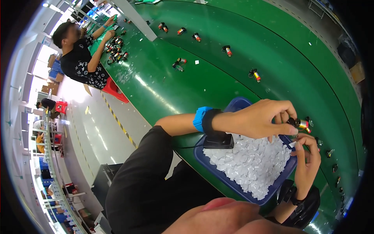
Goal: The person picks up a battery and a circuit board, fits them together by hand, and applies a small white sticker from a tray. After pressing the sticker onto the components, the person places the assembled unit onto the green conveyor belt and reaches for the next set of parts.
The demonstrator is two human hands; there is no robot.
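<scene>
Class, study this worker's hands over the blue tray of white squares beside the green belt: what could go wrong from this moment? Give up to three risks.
1. The left hand pinches the small motor by fingertips only, over the tray's edge; it could slip into the white squares or onto the green belt.
2. The right hand holds one tiny white square that could flutter away.
3. The blue tray seems to overhang the belt's edge; a nudge might tip it.

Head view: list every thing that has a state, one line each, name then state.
left hand: raised over the tray, fingers pinching the small motor
small motor: held in the air at the left fingertips
right hand: beside the tray, a white square at its fingertips
blue tray: heaped with white squares
white squares: loose pile
loose motors: scattered on the green belt, lying down
</scene>
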